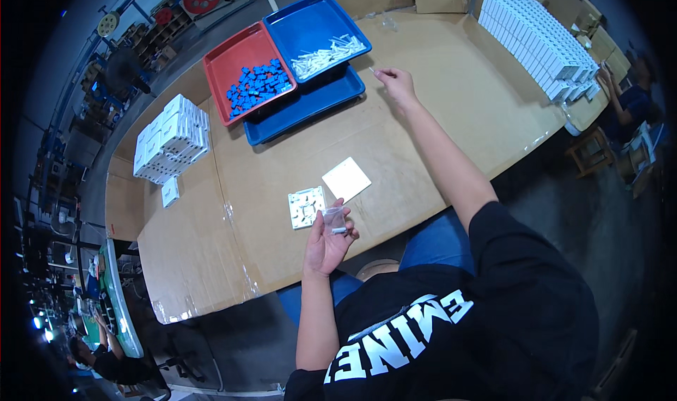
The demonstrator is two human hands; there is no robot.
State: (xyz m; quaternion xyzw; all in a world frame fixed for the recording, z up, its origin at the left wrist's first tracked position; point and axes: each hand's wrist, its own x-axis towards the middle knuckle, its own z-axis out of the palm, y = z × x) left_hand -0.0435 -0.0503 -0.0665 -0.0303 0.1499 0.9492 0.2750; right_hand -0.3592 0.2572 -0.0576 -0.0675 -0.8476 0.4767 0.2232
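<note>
Left grip [327, 247] loosely curled, holds clear bag [333, 220] with white peg [339, 230]; frame [297, 215] just beyond. Right grip [372, 70] pinched nearly closed on thin pin [371, 69], blue tray [302, 24] to its left. Fingertip-only hold: pin could slip. Tilting bag, if unsealed, might spill peg.

Bold white capital letters [396, 349], one line, across the black T-shirt [508, 316]
</note>
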